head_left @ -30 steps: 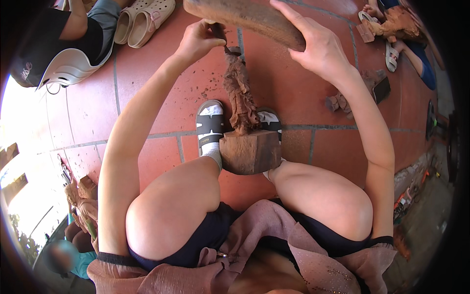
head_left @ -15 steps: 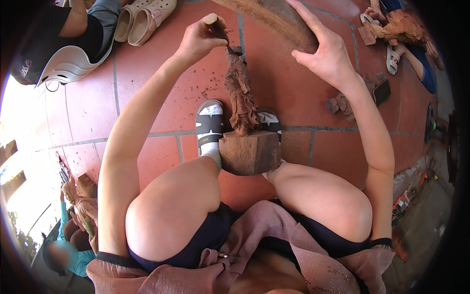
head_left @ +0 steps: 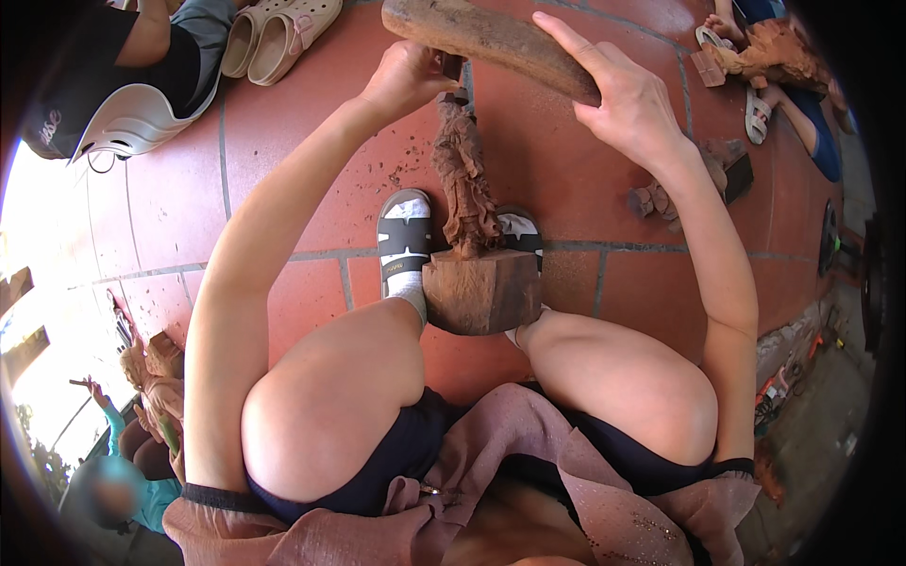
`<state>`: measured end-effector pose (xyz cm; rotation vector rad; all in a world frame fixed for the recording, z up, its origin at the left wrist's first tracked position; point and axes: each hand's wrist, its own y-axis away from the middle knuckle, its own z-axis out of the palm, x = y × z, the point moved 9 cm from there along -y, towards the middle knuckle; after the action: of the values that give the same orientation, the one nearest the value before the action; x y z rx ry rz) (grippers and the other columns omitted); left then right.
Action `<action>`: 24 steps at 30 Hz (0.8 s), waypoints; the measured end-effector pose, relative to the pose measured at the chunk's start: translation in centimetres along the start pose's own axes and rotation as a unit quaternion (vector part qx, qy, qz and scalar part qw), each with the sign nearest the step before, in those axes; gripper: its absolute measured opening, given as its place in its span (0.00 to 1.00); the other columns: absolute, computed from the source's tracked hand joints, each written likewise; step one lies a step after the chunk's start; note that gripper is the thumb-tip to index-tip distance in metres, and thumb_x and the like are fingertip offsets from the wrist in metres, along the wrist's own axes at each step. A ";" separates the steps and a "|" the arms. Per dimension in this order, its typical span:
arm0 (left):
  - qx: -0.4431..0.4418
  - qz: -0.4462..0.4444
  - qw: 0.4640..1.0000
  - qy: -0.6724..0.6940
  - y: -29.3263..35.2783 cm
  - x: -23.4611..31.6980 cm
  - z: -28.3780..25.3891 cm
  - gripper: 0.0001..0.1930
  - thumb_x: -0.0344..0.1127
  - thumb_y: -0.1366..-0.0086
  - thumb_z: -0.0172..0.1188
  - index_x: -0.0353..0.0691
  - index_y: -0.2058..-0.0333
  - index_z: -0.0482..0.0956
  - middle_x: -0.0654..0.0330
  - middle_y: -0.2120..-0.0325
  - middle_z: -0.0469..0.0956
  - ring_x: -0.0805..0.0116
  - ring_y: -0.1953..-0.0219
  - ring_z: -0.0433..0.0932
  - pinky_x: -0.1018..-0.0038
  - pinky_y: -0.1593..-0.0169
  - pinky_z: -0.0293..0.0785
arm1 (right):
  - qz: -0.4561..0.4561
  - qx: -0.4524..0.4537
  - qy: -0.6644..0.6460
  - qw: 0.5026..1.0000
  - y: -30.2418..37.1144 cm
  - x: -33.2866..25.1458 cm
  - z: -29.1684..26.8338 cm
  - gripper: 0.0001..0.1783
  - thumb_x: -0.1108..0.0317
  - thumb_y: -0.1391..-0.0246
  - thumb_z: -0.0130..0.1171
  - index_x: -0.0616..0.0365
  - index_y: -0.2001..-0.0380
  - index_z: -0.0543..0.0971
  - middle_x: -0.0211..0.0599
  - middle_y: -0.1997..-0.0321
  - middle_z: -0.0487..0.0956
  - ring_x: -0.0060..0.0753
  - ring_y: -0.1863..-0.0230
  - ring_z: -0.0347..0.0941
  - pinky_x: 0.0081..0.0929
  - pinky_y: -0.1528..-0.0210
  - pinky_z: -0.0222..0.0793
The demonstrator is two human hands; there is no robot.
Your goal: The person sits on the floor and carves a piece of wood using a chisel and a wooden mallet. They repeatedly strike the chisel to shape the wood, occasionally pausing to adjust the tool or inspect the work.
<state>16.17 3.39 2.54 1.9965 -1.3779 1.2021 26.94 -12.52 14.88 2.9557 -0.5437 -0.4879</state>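
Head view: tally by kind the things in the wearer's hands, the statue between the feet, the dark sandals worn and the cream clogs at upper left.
Wooden club, in the right hand: 1
Dark hand tool, partly hidden in the left hand: 1
Carved statue: 1
Dark sandals: 2
Cream clogs: 2
Total: 7

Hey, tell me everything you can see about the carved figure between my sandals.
The carved figure looks like reddish-brown wood, slim and rough, with deep drapery-like folds. Its base is a chunky, faceted block between your lower legs. The top end points away from you, near a dark tool in your left hand; I can't tell whether they touch, or how upright the figure is.
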 end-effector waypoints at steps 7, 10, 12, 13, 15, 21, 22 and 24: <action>-0.006 -0.015 0.999 0.045 -0.4 -0.6 -0.3 0.20 0.27 0.53 0.69 0.41 0.59 0.78 0.60 0.69 0.82 0.68 0.66 0.81 0.72 0.59 0.77 | -0.107 0.100 -0.063 0.987 0.8 -1.6 -2.1 0.48 0.73 0.60 0.61 0.42 0.33 0.56 0.53 0.53 0.74 0.55 0.53 0.74 0.41 0.49 0.71; -0.012 -0.017 1.000 0.001 -0.4 -0.8 -0.5 0.20 0.27 0.53 0.68 0.42 0.59 0.77 0.61 0.69 0.82 0.70 0.66 0.81 0.72 0.59 0.77 | 0.022 -0.046 0.047 0.998 -0.2 -0.5 -0.6 0.48 0.74 0.59 0.60 0.42 0.33 0.56 0.52 0.52 0.74 0.54 0.52 0.73 0.41 0.47 0.70; -0.017 -0.012 1.000 0.015 -0.7 -0.2 -0.7 0.20 0.27 0.53 0.68 0.42 0.59 0.77 0.62 0.70 0.81 0.71 0.67 0.80 0.73 0.59 0.77 | -0.062 0.059 -0.035 0.996 0.3 -1.3 -1.9 0.48 0.74 0.60 0.60 0.43 0.33 0.56 0.52 0.51 0.74 0.54 0.50 0.73 0.40 0.46 0.69; -0.019 -0.012 1.000 0.022 -0.7 0.2 -0.7 0.19 0.27 0.53 0.68 0.42 0.59 0.77 0.62 0.70 0.81 0.71 0.68 0.80 0.73 0.60 0.77 | -0.105 0.110 -0.076 0.985 0.8 -1.7 -2.6 0.48 0.74 0.60 0.60 0.43 0.33 0.56 0.52 0.51 0.74 0.54 0.50 0.72 0.40 0.46 0.69; -0.019 -0.009 0.999 0.035 -0.9 -0.1 -0.4 0.19 0.26 0.53 0.68 0.43 0.59 0.77 0.63 0.71 0.81 0.72 0.68 0.79 0.73 0.60 0.76 | -0.119 0.123 -0.087 0.981 0.8 -1.4 -2.3 0.48 0.75 0.60 0.60 0.44 0.33 0.56 0.54 0.49 0.73 0.54 0.48 0.72 0.39 0.45 0.69; -0.017 -0.006 0.999 0.047 -1.1 -0.7 -0.7 0.20 0.25 0.54 0.68 0.42 0.59 0.76 0.64 0.72 0.80 0.73 0.69 0.79 0.74 0.60 0.77 | -0.054 0.052 -0.039 0.996 -0.1 -0.7 -1.8 0.49 0.75 0.62 0.61 0.44 0.33 0.56 0.55 0.46 0.72 0.54 0.46 0.71 0.39 0.43 0.68; -0.023 -0.004 0.999 0.047 -1.1 -0.3 -0.6 0.20 0.25 0.54 0.68 0.42 0.59 0.76 0.64 0.72 0.80 0.73 0.69 0.79 0.73 0.60 0.77 | -0.093 0.092 -0.079 0.988 0.3 -0.8 -2.3 0.49 0.75 0.62 0.61 0.44 0.32 0.55 0.55 0.47 0.73 0.54 0.46 0.71 0.40 0.44 0.68; -0.036 -0.018 0.998 0.050 -1.2 0.4 -0.1 0.19 0.22 0.51 0.67 0.39 0.58 0.76 0.64 0.68 0.79 0.74 0.66 0.78 0.74 0.59 0.77 | -0.096 0.099 -0.074 0.988 0.5 -0.5 -2.4 0.50 0.74 0.62 0.61 0.43 0.32 0.55 0.54 0.48 0.73 0.54 0.48 0.72 0.40 0.45 0.69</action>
<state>17.26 3.78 3.06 1.8781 -1.3114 1.2017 27.09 -12.73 17.33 3.1981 -0.3392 -0.7174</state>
